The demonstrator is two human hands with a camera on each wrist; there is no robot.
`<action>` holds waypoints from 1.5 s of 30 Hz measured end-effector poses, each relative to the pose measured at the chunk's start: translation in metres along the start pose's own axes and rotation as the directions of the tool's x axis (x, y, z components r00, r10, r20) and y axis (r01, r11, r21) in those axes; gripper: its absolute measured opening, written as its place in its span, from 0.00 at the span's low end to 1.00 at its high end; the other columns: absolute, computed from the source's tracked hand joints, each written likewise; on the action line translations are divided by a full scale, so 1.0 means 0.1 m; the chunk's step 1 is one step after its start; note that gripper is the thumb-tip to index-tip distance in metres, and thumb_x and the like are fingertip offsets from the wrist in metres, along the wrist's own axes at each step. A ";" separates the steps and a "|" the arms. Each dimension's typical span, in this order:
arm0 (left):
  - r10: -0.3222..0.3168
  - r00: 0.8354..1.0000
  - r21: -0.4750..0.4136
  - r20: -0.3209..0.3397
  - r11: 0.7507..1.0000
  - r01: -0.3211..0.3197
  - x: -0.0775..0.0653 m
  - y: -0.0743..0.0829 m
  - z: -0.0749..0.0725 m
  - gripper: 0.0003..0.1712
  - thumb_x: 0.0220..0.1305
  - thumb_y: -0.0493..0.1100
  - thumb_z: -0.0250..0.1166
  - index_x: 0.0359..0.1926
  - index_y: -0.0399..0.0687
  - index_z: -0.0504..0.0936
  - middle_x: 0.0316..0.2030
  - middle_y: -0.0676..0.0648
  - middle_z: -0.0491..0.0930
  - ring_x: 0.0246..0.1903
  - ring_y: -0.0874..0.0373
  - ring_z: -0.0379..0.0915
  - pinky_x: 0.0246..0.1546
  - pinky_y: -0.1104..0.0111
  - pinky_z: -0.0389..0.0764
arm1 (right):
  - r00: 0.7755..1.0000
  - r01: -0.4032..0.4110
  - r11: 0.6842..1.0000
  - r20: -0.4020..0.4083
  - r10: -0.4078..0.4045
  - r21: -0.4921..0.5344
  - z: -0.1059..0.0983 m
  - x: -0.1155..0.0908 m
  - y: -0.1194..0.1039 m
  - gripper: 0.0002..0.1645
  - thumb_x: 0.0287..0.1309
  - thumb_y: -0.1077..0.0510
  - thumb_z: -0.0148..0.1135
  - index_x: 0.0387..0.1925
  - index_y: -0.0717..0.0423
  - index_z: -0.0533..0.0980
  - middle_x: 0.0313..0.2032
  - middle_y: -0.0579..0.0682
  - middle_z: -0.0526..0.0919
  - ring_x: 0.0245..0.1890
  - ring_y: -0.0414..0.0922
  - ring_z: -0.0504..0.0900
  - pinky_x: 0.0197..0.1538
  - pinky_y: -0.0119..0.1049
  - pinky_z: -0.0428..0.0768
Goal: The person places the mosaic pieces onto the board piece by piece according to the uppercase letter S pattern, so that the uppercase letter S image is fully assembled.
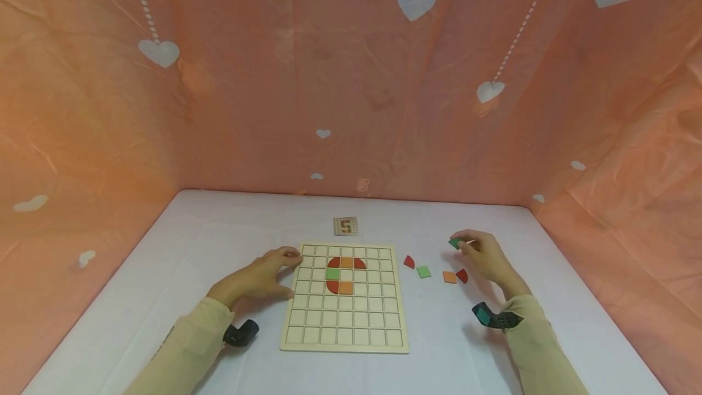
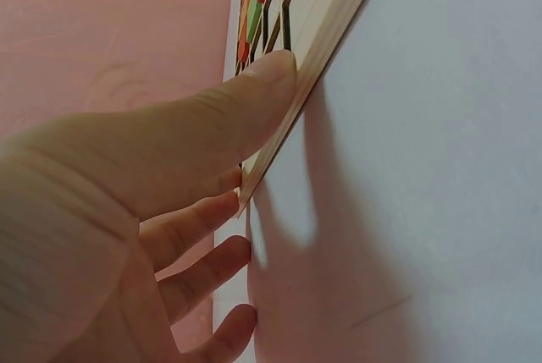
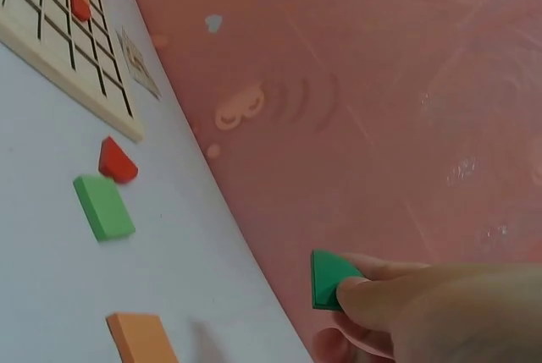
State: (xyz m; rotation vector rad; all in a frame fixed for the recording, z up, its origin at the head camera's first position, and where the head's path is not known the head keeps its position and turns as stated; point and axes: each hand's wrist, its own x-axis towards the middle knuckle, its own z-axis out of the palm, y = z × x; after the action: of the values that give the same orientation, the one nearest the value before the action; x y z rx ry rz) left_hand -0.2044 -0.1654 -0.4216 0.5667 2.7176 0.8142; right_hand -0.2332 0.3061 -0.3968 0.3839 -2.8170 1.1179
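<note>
My right hand (image 1: 484, 255) pinches a dark green quarter-circle tile (image 3: 329, 278) between thumb and fingers, raised over the right part of the table. The wooden grid board (image 1: 345, 320) lies flat in the middle. My left hand (image 1: 258, 276) is at its left side, thumb (image 2: 269, 84) and fingertips touching the edge, fingers spread and relaxed. Toward the board's top sit red quarter-circles, two orange squares (image 1: 346, 288) and a light green square (image 1: 333, 274). Between board and right hand lie a red quarter-circle (image 1: 409, 262), a light green square (image 1: 423, 272), an orange square (image 1: 450, 277) and another red quarter-circle (image 1: 462, 276).
Behind the board, a small card (image 1: 345, 226) with a printed grid pattern lies on the white table (image 1: 247, 218). Pink-orange cloth (image 1: 263, 108) with pale hearts hangs around the back and sides. Each wrist carries a dark device.
</note>
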 end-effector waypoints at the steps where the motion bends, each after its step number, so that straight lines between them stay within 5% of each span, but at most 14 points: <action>1: -0.002 1.000 -0.003 0.001 1.000 0.002 0.00 0.00 0.00 0.45 0.54 0.43 0.77 0.71 0.38 0.69 0.73 0.39 0.64 0.75 0.36 0.55 0.74 0.38 0.58 | 1.000 0.002 1.000 0.001 -0.002 0.013 0.00 0.00 -0.01 0.14 0.70 0.67 0.55 0.52 0.68 0.79 0.49 0.67 0.84 0.41 0.55 0.84 0.41 0.22 0.79; 10: 0.000 1.000 -0.008 0.007 1.000 0.000 0.00 0.01 0.00 0.45 0.54 0.43 0.77 0.71 0.37 0.69 0.73 0.38 0.64 0.75 0.35 0.55 0.74 0.37 0.57 | 0.995 -0.064 0.992 0.077 0.055 0.111 0.07 0.01 -0.15 0.12 0.71 0.64 0.56 0.52 0.68 0.73 0.45 0.66 0.84 0.41 0.55 0.83 0.45 0.34 0.85; 16: 0.003 1.000 -0.009 0.006 1.000 -0.003 0.01 0.00 0.00 0.46 0.53 0.43 0.77 0.71 0.37 0.69 0.73 0.38 0.64 0.74 0.35 0.55 0.74 0.37 0.58 | 0.991 -0.092 0.985 0.109 0.077 0.148 0.12 0.00 -0.23 0.13 0.72 0.63 0.56 0.52 0.68 0.72 0.45 0.68 0.84 0.42 0.54 0.82 0.40 0.32 0.85; 28: 0.012 1.000 -0.002 0.003 1.000 -0.012 0.00 0.00 -0.01 0.46 0.54 0.43 0.77 0.71 0.36 0.69 0.73 0.38 0.64 0.74 0.35 0.55 0.74 0.37 0.58 | 0.997 -0.032 0.989 0.079 0.021 0.144 0.25 0.01 -0.32 0.09 0.70 0.63 0.58 0.46 0.66 0.75 0.45 0.62 0.87 0.46 0.55 0.83 0.46 0.28 0.81; 45: 0.005 1.000 -0.002 0.006 1.000 -0.005 -0.02 0.04 -0.01 0.46 0.53 0.44 0.78 0.71 0.36 0.69 0.73 0.38 0.65 0.74 0.35 0.55 0.74 0.37 0.57 | 0.995 0.014 0.992 0.095 -0.027 0.128 0.41 0.04 -0.40 0.05 0.67 0.65 0.60 0.43 0.63 0.78 0.40 0.57 0.83 0.40 0.46 0.76 0.40 0.30 0.79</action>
State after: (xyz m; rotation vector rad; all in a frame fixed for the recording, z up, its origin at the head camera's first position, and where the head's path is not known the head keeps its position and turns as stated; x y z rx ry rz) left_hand -0.2015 -0.1638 -0.4176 0.5755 2.7106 0.8149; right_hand -0.2258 0.2492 -0.4002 0.4888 -2.8243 1.3138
